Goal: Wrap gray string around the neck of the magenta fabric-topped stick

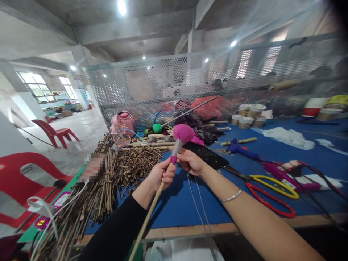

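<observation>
My left hand (162,174) is closed round a pale wooden stick (152,208), just below its wrapped top. That top is a ball in bright pink cloth (182,132), with a grey wrapped neck (177,148) and a bit of pink under it. At the neck, the fingers of my right hand (191,162) are pinched together. A thin grey cord (198,204) hangs in two strands from beneath this hand past the table edge. Exactly how the fingertips grip the cord is hidden. Loose pink cloth (198,138) shows behind the ball.
On the blue tabletop (174,214), large scissors (268,188) with red and yellow handles lie at right, near a blue-handled tool (241,149) and a purple power strip (292,177). Bundled dry stems (108,177) cover the left. A pink jug (122,127) and paper cups (248,114) stand behind.
</observation>
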### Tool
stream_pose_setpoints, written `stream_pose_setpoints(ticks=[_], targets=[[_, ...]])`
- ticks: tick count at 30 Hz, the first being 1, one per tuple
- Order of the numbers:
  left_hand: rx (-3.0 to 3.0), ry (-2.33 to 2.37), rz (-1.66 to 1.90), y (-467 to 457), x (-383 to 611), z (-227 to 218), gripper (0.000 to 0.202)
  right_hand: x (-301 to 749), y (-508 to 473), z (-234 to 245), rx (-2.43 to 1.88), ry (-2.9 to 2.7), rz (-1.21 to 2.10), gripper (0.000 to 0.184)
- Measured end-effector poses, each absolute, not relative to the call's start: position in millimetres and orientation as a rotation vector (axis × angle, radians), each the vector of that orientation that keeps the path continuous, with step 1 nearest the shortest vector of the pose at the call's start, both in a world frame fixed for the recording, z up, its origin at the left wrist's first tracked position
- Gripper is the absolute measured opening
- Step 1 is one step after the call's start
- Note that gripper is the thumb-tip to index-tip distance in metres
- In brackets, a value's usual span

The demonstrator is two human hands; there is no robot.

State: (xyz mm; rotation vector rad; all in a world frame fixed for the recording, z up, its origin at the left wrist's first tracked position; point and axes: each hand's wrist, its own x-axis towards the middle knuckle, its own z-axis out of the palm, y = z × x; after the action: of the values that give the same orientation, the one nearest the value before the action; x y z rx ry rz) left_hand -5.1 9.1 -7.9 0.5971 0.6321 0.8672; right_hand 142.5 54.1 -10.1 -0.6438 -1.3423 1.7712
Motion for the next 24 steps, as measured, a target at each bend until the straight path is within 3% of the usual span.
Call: stream_pose_setpoints(ticks=[7, 24], targets=[[0.704, 0.951, 0.924, 11, 5, -18, 0.022, 136, 63, -28, -0.959, -1.405, 1.696, 0.034], [0.845, 1.022, 1.258, 11, -3, -4, 0.027, 130, 55, -15, -0.903, -1.372, 1.428, 0.036]])
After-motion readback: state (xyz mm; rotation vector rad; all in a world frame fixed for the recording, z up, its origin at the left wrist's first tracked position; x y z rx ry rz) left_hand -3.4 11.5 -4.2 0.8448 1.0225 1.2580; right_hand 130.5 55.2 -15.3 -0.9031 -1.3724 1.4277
